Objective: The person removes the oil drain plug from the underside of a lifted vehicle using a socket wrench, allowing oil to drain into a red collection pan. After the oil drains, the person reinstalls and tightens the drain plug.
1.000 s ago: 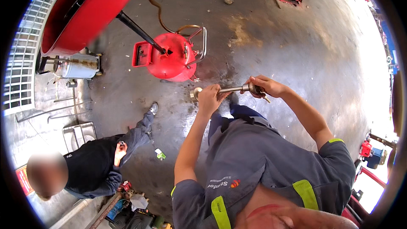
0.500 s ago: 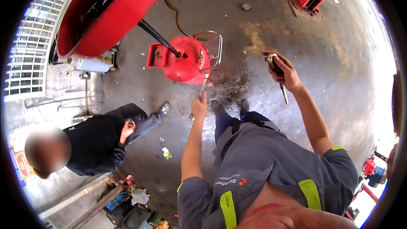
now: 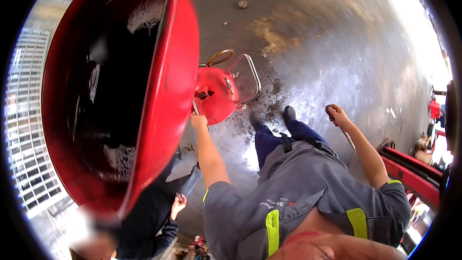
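Observation:
My left hand [image 3: 199, 121] is closed around a slim silver wrench [image 3: 195, 108], whose tip points up beside the red round tank [image 3: 219, 97] and under the rim of the big red drain pan [image 3: 180, 62]. Part of the wrench is hidden by my fingers and the pan. Off to the right, my right hand [image 3: 338, 115] grips a tool with a round, dark metal head [image 3: 329, 111]. Its silver rod-like handle [image 3: 349, 140] sticks out below my palm. I cannot make out its exact kind.
The pan's dark, wet-looking bowl [image 3: 115, 82] fills the left side. A chrome handle [image 3: 254, 74] and brown hose [image 3: 220, 57] stand by the tank. A co-worker's hand [image 3: 178, 204] holds something small, lower left. Red lift parts [image 3: 409, 173] lie at right; the floor [image 3: 308, 67] has dark stains.
The view has shifted, and the red pan looms larger, covering the tank's left part. My left hand with the wrench has moved left to the pan's edge. My right hand has lowered, still gripping its tool.

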Motion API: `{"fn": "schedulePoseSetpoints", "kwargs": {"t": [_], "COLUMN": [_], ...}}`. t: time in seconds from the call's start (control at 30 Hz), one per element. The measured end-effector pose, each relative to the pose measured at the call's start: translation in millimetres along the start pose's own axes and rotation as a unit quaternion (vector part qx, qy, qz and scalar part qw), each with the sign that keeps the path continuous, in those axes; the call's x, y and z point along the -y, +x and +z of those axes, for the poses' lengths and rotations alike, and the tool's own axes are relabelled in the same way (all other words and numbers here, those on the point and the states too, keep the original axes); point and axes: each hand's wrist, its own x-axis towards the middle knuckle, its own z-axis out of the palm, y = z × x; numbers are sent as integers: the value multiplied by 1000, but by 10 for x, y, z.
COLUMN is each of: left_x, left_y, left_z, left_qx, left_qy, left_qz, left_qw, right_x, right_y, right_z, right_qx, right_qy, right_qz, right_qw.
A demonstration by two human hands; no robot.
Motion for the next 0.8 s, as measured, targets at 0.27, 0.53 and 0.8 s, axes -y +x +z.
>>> {"fn": "schedulePoseSetpoints", "kwargs": {"t": [0.27, 0.53, 0.8], "left_x": [-337, -462, -71], "left_y": [315, 126, 1184], "left_z": [16, -380, -603], "left_qx": [59, -12, -50], "left_qy": [56, 27, 3], "left_qz": [-16, 32, 138], "left_qw": [997, 999, 989], "right_x": [4, -155, -924], "right_y": [-270, -295, -470], "right_z": [196, 285, 234], "right_qx": [-44, -79, -132], "right_qy": [5, 15, -75], "right_qz": [29, 3, 54], "right_qw": [999, 997, 987]}}
